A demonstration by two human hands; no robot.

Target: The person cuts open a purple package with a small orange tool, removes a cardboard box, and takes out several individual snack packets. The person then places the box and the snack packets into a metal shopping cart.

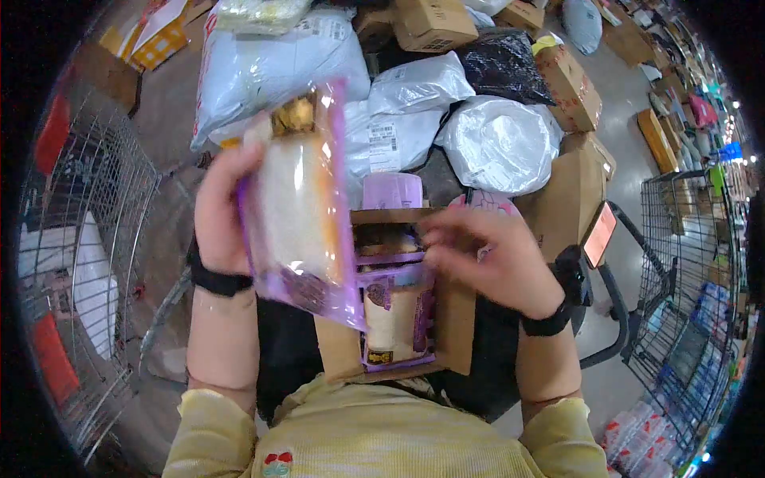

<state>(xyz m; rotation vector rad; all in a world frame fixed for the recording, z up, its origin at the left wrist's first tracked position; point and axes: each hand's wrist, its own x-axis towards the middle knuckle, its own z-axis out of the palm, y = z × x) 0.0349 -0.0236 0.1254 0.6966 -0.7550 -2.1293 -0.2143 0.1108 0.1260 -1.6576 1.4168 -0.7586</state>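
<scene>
My left hand (227, 207) grips the left edge of a clear plastic package with purple borders (299, 207), held tilted above an open cardboard box (339, 350). Inside that box lie similar purple-edged packages (394, 319). Over the right side of the box is my right hand (486, 251), slightly blurred, its fingers apart and pointing left at the box's far part, with nothing visible between them. A purple round-topped item (392, 191) stands just beyond the box's far edge.
Plastic-wrapped parcels (279, 72), a round silvery parcel (500, 145) and cardboard boxes (434, 24) are piled ahead. Wire carts stand at left (103, 239) and right (685, 279). A phone (600, 235) is mounted beside my right wrist.
</scene>
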